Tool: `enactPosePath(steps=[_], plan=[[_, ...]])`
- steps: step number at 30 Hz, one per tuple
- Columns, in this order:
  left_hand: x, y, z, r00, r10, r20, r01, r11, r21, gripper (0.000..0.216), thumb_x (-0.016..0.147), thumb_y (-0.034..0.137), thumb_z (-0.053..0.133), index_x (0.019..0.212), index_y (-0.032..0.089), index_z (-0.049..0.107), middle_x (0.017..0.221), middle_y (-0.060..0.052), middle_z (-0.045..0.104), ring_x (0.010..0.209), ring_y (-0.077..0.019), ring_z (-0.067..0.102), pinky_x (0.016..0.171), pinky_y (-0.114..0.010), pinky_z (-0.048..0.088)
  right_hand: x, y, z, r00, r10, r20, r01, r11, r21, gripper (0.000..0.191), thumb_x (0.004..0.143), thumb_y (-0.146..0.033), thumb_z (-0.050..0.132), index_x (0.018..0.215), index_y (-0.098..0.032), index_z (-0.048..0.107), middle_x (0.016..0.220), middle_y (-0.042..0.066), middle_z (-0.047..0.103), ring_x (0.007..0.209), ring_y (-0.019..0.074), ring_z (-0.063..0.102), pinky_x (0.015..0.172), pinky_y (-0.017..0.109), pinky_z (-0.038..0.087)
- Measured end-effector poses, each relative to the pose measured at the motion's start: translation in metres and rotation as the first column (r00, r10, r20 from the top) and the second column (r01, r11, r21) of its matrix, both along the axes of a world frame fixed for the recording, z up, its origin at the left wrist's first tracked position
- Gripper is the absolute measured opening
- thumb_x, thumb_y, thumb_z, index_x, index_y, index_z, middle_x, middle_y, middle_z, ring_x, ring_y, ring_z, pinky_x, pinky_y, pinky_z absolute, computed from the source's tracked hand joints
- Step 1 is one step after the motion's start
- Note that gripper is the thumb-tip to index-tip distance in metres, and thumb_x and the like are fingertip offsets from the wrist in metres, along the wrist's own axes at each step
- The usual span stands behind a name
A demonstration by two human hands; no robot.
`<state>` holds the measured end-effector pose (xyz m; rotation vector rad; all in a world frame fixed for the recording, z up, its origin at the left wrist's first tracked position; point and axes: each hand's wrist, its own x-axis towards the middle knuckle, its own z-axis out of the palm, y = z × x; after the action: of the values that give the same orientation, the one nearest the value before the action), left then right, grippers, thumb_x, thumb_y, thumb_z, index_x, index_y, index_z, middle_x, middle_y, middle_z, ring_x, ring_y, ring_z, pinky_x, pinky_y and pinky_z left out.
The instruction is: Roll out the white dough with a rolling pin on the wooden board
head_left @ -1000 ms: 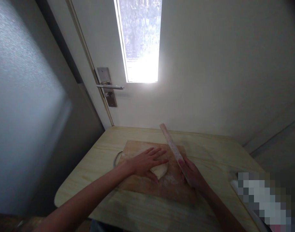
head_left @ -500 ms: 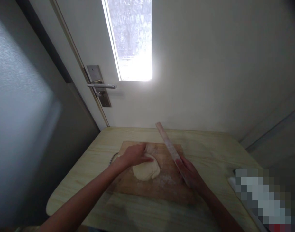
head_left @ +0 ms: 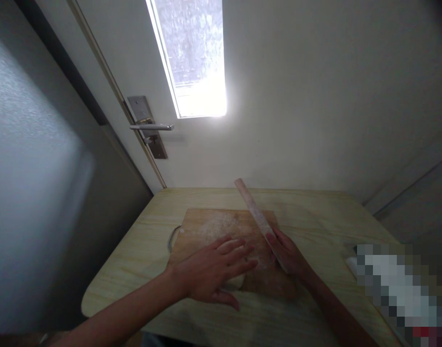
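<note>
A wooden cutting board (head_left: pixel 197 226) dusted with flour lies on the table. Over its front part my left hand (head_left: pixel 215 270) is spread flat, palm down, fingers apart. A pale bit of dough (head_left: pixel 235 283) shows under that hand; the rest of it is covered, and I cannot tell how firmly the palm touches it. At the board's right side my right hand (head_left: pixel 287 253) is wrapped round a floury rolling pin (head_left: pixel 255 212). The pin slants up and away to the left, its far end raised over the back of the board.
The light wood table (head_left: pixel 141 250) stands against a white door with a metal handle (head_left: pixel 152 127) and a bright window pane (head_left: pixel 201 58). A metal ring handle (head_left: pixel 172 238) sticks out from the board's left side. A blurred-out object (head_left: pixel 397 284) lies at the right edge.
My left hand has gone from gripping the dough's far edge to lying spread over it nearer me. The dough has shifted toward me, baring floury board behind. My right hand still holds the pin.
</note>
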<state>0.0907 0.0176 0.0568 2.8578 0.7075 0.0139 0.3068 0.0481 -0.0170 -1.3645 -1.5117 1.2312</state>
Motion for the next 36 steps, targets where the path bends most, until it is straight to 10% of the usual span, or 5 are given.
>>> enactPosePath(steps=[9,16,23,31,36], plan=[[0.021,0.019,-0.038,0.96,0.263,0.101,-0.268,0.963,0.043,0.043,0.081,0.036,0.035,0.122,0.023,0.035,0.132,-0.005,0.032,0.122,-0.023,0.022,0.099,-0.042,0.016,-0.001,0.001,-0.001,1.0,-0.001,-0.013,0.001,1.0,0.004,0.036,0.074,-0.056,0.035,0.068,-0.02,0.04,0.051,-0.007,0.039,0.039,0.0062,0.04,0.037,0.019,0.033],[0.049,0.046,-0.058,0.697,0.689,0.199,-0.716,0.686,0.133,0.042,0.085,0.035,0.023,0.119,0.016,0.038,0.124,-0.012,0.04,0.117,-0.0283,0.029,0.094,-0.05,0.02,-0.004,0.001,0.001,1.0,-0.01,-0.013,0.01,1.0,0.001,0.037,0.075,-0.056,0.034,0.069,-0.02,0.039,0.051,-0.008,0.039,0.038,0.0057,0.039,0.035,0.018,0.032],[-0.008,0.05,-0.04,0.966,0.236,0.107,-0.247,0.963,0.109,0.065,0.074,0.058,0.036,0.127,0.022,0.025,0.133,-0.01,0.027,0.122,-0.0264,0.02,0.098,-0.043,0.018,-0.002,0.004,-0.004,1.0,-0.002,-0.018,0.003,1.0,0.026,0.038,0.075,-0.057,0.033,0.068,-0.02,0.038,0.049,-0.008,0.038,0.036,0.0059,0.039,0.034,0.019,0.032],[0.019,0.028,-0.056,0.739,0.639,0.214,-0.673,0.714,0.193,0.061,0.077,0.055,0.031,0.124,0.016,0.031,0.123,-0.017,0.036,0.114,-0.0312,0.029,0.093,-0.05,0.02,-0.002,0.003,0.0,1.0,-0.002,-0.01,0.002,1.0,0.002,0.038,0.073,-0.058,0.035,0.067,-0.02,0.039,0.049,-0.008,0.039,0.036,0.006,0.039,0.034,0.019,0.032],[-0.009,0.067,-0.053,0.807,0.582,0.098,-0.588,0.806,0.06,0.053,0.084,0.048,0.015,0.127,0.019,0.027,0.134,-0.011,0.026,0.123,-0.0233,0.019,0.096,-0.045,0.017,-0.002,0.003,0.001,1.0,0.007,0.006,-0.007,1.0,0.009,0.037,0.074,-0.056,0.034,0.067,-0.02,0.04,0.05,-0.007,0.039,0.037,0.0062,0.04,0.034,0.019,0.033]])
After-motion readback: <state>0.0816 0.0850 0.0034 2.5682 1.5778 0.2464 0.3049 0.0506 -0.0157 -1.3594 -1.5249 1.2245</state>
